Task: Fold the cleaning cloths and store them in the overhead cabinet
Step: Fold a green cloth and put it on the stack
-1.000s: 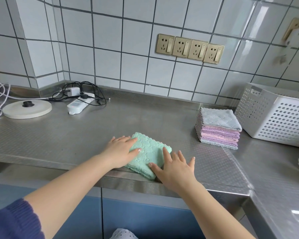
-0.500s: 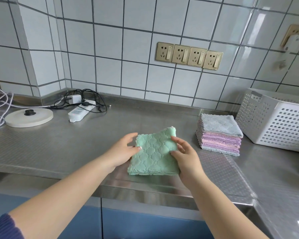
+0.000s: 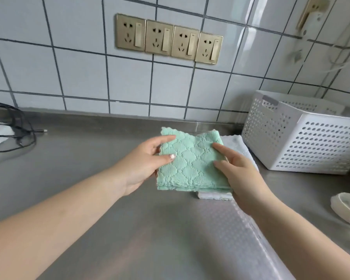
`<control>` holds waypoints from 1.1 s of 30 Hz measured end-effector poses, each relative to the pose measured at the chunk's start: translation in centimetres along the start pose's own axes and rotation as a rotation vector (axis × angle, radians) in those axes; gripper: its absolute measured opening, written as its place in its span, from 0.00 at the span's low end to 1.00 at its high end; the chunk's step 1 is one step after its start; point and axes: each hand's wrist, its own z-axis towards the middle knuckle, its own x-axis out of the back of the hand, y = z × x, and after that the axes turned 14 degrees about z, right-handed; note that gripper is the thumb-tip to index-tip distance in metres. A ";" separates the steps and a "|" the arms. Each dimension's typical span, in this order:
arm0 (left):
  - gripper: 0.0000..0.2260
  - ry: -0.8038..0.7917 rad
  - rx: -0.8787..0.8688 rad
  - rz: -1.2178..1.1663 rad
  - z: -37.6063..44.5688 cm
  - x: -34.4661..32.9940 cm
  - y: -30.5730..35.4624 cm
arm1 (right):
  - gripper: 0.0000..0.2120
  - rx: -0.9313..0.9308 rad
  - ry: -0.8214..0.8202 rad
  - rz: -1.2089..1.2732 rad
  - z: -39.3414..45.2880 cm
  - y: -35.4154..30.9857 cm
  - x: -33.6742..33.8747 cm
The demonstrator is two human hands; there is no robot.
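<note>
A folded mint-green cleaning cloth (image 3: 192,162) with a quilted diamond pattern is held flat above the steel counter (image 3: 89,178). My left hand (image 3: 143,164) pinches its left edge, thumb on top. My right hand (image 3: 236,168) grips its right edge. Under and behind the green cloth lies the stack of folded cloths (image 3: 236,144), mostly hidden; only its pale top cloth and a front corner show. The overhead cabinet is out of view.
A white perforated plastic basket (image 3: 303,138) stands on the counter at the right, close to the stack. White plates (image 3: 348,209) sit at the far right edge. Black cables (image 3: 18,128) lie at the far left. Four brass wall sockets (image 3: 168,39) are on the tiled wall.
Both hands lifted the green cloth off the counter's front and carried it right, over the stack of folded cloths. The view has moved closer and to the right.
</note>
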 end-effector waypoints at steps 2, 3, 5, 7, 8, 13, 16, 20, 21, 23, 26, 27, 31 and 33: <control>0.22 -0.023 -0.018 0.019 3.4 -1.3 0.7 | 0.19 0.003 0.046 -0.050 2.3 -0.6 1.8; 0.22 -0.051 -0.012 0.021 5.4 -2.2 0.9 | 0.19 -0.011 0.061 -0.052 3.8 -1.0 3.0; 0.22 -0.087 -0.018 0.039 7.6 -3.4 1.4 | 0.19 -0.027 0.084 -0.038 5.3 -2.0 4.6; 0.23 -0.128 -0.001 0.070 9.5 -4.4 2.0 | 0.20 -0.064 0.105 -0.053 6.5 -2.8 5.8; 0.23 -0.143 0.010 0.108 10.1 -4.7 2.2 | 0.21 -0.082 0.112 -0.068 6.9 -3.0 6.3; 0.23 -0.220 0.107 0.289 11.8 -6.3 3.3 | 0.21 -0.176 0.175 -0.138 8.0 -3.8 8.2; 0.23 -0.235 0.159 0.298 11.9 -6.8 4.0 | 0.22 -0.257 0.157 -0.153 8.3 -4.0 8.6; 0.22 -0.215 0.240 0.302 11.2 -6.7 3.7 | 0.22 -0.301 0.073 -0.234 8.2 -3.7 8.6; 0.22 -0.199 0.258 0.288 11.0 -6.8 3.6 | 0.22 -0.287 0.052 -0.256 8.2 -3.6 8.6; 0.23 -0.159 0.286 0.259 10.8 -7.0 3.4 | 0.22 -0.232 0.031 -0.354 8.1 -3.3 8.7; 0.30 -0.088 0.403 0.194 11.0 -7.4 2.3 | 0.27 -0.184 0.096 -0.435 8.4 -2.4 9.7; 0.34 -0.079 0.472 0.136 11.2 -7.3 2.0 | 0.32 -0.265 0.111 -0.348 8.5 -2.3 10.1; 0.51 -0.196 0.786 -0.291 11.4 -6.9 0.4 | 0.32 -0.707 0.000 0.278 8.6 -1.0 11.5; 0.53 -0.243 0.835 -0.386 11.5 -6.8 -0.6 | 0.19 -0.769 -0.083 0.370 8.4 -0.9 11.7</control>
